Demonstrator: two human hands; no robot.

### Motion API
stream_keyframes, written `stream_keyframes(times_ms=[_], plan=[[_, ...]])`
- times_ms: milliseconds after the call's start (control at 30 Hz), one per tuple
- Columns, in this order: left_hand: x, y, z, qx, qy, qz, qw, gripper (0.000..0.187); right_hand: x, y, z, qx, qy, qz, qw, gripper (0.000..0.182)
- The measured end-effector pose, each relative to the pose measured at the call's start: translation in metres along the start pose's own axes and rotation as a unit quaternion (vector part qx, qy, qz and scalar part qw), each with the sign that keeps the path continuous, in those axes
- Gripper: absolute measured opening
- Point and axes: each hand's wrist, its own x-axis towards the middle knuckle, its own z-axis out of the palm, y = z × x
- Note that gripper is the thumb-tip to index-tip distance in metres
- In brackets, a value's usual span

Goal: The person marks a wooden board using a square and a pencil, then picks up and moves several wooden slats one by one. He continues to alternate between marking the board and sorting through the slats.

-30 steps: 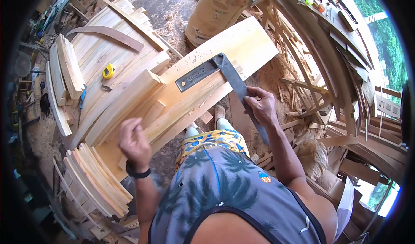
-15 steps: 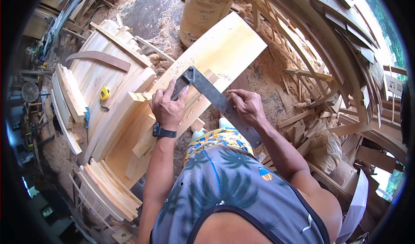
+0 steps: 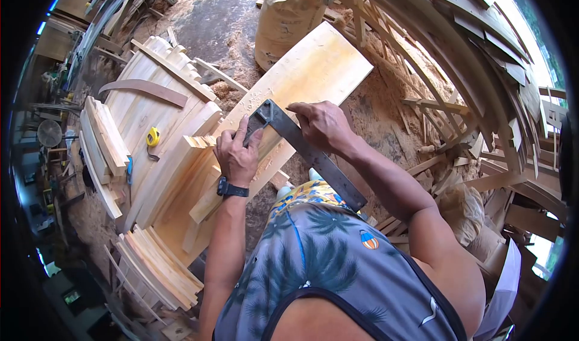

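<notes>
A dark metal carpenter's square [image 3: 319, 160] lies across a narrow wooden piece on a wide pale board [image 3: 325, 60]. Its long blade slants down toward my waist. My left hand [image 3: 238, 159], with a watch at the wrist, grips the square's short stock, fingers and thumb on either side of it. Beside the blade's upper part, my right hand [image 3: 324, 125] is closed in a pinch, its fingertips close to the square's corner. Whatever those fingers may hold is too small or hidden to make out. The narrow piece is partly covered by the square and both hands.
Curved planks [image 3: 160, 69] are stacked at left, with a yellow tape measure [image 3: 153, 137] on them. More curved strips [image 3: 158, 268] lie at lower left. A filled sack [image 3: 288, 30] stands beyond the board. A large curved wooden frame [image 3: 446, 33] rises at right; shavings cover the floor.
My right hand has moved up and left along the blade, from its outer side to near the square's corner. My left hand keeps its hold on the stock. The view has shifted slightly.
</notes>
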Motion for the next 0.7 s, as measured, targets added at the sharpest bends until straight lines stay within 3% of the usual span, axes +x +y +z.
stream_keyframes(times_ms=[467, 567, 667, 700], plan=[[-0.001, 0.000, 0.001, 0.000, -0.005, -0.007, 1.000, 0.052, 0.003, -0.006, -0.006, -0.082, -0.110, -0.023, 0.990, 0.028], [-0.001, 0.001, 0.000, 0.004, -0.003, -0.004, 1.000, 0.052, -0.015, -0.003, -0.024, -0.087, -0.167, -0.016, 0.982, 0.018], [0.002, 0.002, 0.000, 0.000, 0.001, -0.001, 1.000, 0.051, -0.043, -0.003, -0.030, -0.091, -0.168, 0.049, 0.980, 0.022], [0.000, 0.001, -0.001, -0.005, 0.000, -0.003, 1.000, 0.051, -0.054, 0.000, -0.023, -0.003, -0.128, 0.111, 0.985, 0.025]])
